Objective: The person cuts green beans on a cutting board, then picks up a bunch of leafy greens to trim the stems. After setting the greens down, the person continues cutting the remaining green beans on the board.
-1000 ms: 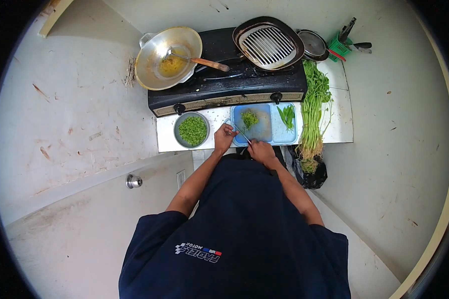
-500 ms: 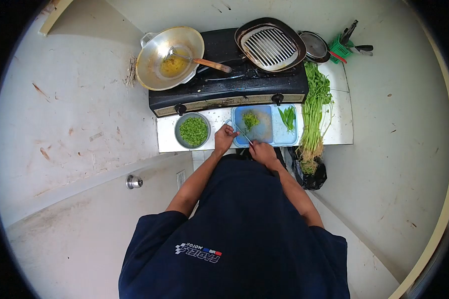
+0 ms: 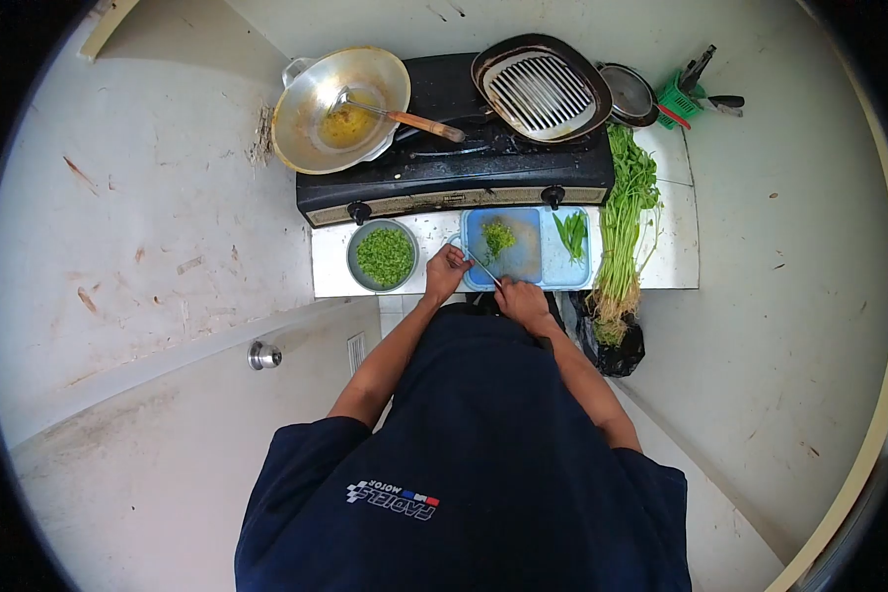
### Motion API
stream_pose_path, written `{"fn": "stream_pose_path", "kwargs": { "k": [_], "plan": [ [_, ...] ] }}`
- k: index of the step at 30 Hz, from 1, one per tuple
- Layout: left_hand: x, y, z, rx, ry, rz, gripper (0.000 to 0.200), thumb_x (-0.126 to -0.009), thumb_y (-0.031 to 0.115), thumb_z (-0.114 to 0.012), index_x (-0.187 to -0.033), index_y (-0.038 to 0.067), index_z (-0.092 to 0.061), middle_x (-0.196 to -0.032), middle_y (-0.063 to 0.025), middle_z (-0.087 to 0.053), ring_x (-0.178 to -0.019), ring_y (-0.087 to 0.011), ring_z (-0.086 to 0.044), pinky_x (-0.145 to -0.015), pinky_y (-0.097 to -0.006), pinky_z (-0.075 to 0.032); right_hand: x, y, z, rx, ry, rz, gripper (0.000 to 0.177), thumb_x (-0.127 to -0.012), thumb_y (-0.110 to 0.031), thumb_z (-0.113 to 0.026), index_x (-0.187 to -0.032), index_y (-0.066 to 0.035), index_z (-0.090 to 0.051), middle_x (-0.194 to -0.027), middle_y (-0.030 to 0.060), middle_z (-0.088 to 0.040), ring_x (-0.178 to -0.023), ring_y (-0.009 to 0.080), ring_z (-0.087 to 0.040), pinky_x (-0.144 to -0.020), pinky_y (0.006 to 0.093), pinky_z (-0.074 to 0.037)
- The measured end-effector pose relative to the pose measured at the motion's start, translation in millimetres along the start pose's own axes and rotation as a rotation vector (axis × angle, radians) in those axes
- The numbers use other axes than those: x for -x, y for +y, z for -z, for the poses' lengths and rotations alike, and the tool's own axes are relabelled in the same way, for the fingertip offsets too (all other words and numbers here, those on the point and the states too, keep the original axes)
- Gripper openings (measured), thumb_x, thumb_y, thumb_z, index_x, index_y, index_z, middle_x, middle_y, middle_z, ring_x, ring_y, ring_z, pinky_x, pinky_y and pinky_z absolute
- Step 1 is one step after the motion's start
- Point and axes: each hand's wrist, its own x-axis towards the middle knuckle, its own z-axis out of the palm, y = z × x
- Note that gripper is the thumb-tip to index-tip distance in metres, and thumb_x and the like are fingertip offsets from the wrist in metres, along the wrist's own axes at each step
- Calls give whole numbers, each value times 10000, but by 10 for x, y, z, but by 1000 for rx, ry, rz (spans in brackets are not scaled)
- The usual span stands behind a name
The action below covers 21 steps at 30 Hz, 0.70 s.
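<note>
My right hand (image 3: 523, 300) is closed round the handle of a knife (image 3: 484, 269), whose blade slants up and left over the near left edge of a blue cutting board (image 3: 525, 259). At the blade's tip my left hand (image 3: 446, 271) has its fingers pressed together; what they hold, if anything, is too small to make out. A small heap of chopped greens (image 3: 498, 237) lies on the board, and a few green leaves (image 3: 571, 235) rest on its right part. Left of my left hand stands a grey bowl (image 3: 352, 266) of chopped greens.
Behind the board is a black stove (image 3: 444, 187) carrying a wok (image 3: 296, 128) with a wooden-handled ladle (image 3: 426, 124) and a grill pan (image 3: 483, 61). Long-stemmed greens (image 3: 619, 232) lie at the right, near a small pan (image 3: 627, 94) and a green basket (image 3: 677, 100) of utensils.
The view has shifted slightly, so the stove and pans appear a little further right. Both hands and the knife hold nearly the same pose.
</note>
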Motion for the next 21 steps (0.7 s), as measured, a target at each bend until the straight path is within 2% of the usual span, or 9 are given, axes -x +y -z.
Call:
{"fn": "stream_pose_path", "kwargs": {
  "k": [14,21],
  "plan": [
    [12,17,-17,0,23,6,285,-800,191,-872,-902,27,-664,-775,-64,-678,-694,-149,-646,-688,-309,-538,4,67,-47,15,100,-5,345,-1006,-348,-570,-966,-15,-651,-748,224,-718,-698,421,-723,-650,522,-580],
    [-15,-14,-32,-38,37,-31,313,-792,207,-884,-886,11,-658,-754,-74,-678,-692,-164,-649,-686,-326,-534,15,58,-60,12,43,20,339,-1002,-347,-564,-974,-20,-647,-751,227,-720,-717,421,-726,-681,537,-579]
  ]
}}
